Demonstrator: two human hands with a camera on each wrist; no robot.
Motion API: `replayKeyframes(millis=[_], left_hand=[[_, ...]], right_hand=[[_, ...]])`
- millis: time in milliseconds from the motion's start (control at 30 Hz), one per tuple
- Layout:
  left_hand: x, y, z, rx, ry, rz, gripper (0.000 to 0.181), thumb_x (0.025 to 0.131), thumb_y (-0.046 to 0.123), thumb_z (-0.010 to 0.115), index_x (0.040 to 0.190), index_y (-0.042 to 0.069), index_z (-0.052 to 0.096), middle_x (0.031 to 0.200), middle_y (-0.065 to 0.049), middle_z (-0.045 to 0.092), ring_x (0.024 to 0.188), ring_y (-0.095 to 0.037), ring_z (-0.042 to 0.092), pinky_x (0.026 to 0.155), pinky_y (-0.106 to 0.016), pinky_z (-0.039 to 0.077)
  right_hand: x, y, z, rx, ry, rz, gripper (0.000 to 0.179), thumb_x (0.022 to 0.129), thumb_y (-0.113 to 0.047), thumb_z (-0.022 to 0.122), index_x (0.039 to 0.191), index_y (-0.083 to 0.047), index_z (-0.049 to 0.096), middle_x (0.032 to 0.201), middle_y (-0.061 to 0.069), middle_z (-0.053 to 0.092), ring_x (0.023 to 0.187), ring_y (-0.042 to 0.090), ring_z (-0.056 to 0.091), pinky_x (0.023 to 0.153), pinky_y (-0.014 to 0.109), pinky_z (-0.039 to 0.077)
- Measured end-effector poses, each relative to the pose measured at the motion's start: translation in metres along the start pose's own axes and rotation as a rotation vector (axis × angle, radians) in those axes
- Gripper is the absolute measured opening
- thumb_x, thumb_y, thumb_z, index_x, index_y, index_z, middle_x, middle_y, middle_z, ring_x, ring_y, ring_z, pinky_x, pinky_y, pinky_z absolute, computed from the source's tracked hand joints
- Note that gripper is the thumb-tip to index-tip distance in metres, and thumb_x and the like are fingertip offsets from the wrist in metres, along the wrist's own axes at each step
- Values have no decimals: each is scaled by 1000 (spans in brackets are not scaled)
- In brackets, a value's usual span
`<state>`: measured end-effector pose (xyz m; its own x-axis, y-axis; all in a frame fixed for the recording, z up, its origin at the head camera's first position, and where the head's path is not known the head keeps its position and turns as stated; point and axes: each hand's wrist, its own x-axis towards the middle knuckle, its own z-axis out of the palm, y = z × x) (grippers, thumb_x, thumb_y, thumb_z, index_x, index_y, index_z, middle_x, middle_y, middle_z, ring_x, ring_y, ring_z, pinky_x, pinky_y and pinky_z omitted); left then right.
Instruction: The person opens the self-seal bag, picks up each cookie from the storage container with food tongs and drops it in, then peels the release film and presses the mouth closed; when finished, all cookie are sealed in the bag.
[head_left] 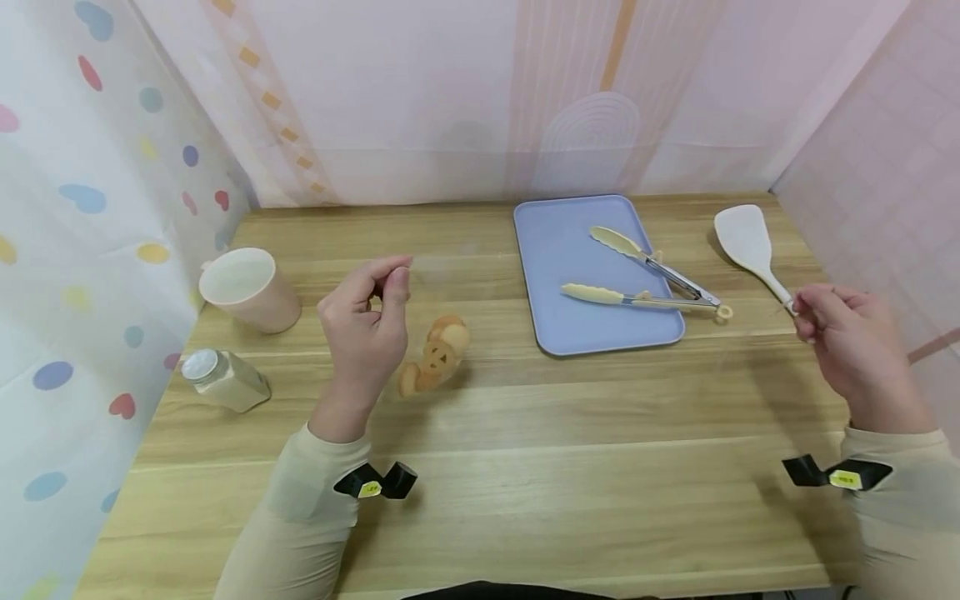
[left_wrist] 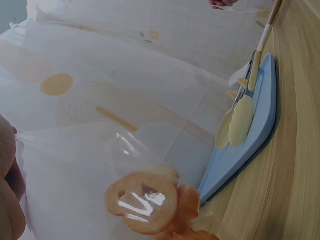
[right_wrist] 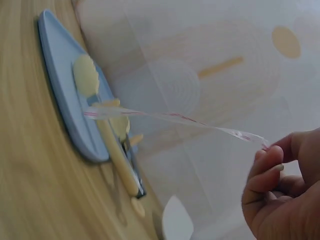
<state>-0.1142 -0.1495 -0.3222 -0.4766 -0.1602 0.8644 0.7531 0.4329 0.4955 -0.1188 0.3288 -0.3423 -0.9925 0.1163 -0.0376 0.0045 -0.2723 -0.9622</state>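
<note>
My left hand (head_left: 366,327) pinches the top of a clear plastic bag (left_wrist: 131,145) between thumb and fingers. Inside the bag hang bear-shaped cookies (head_left: 439,357), golden brown with a face on one. They are seen close up in the left wrist view, behind glare on the plastic. Over on the right, my right hand (head_left: 855,337) is raised above the table and pinches one end of a thin clear plastic strip (right_wrist: 175,118) with red lines along it. The strip's other end dangles loose, apart from the bag.
A blue tray (head_left: 553,242) lies at the back, with tongs (head_left: 600,294) spread across it, handle end past its edge. A white turner (head_left: 744,237) lies near the right hand. At left stand a pink cup (head_left: 273,304) and a lidded jar (head_left: 240,385).
</note>
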Motion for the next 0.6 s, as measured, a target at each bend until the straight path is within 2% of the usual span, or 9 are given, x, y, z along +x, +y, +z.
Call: replayKeyframes(millis=[133, 367, 600], left_hand=[[0, 0, 0, 3, -14, -1, 13, 90, 0, 60, 90, -7, 71, 61, -10, 59, 54, -12, 47, 55, -18, 39], [-1, 0, -2, 9, 8, -10, 13, 90, 0, 61, 89, -6, 72, 62, -11, 59, 55, -11, 46, 56, -18, 37], [-1, 0, 1, 2, -6, -3, 12, 90, -1, 61, 90, -6, 71, 63, -11, 59, 55, -11, 47, 56, -18, 39]], right_hand=[[-3, 3, -23, 1, -81, 106, 22, 97, -9, 56, 81, 1, 68, 75, 5, 58, 56, 10, 47, 48, 21, 37], [-1, 9, -49, -30, -165, 166, 27, 100, -5, 50, 85, -1, 71, 78, 3, 61, 58, 9, 49, 50, 19, 40], [0, 20, -58, -41, -165, 220, 27, 99, -6, 51, 83, -3, 72, 75, 0, 63, 57, 7, 51, 49, 18, 42]])
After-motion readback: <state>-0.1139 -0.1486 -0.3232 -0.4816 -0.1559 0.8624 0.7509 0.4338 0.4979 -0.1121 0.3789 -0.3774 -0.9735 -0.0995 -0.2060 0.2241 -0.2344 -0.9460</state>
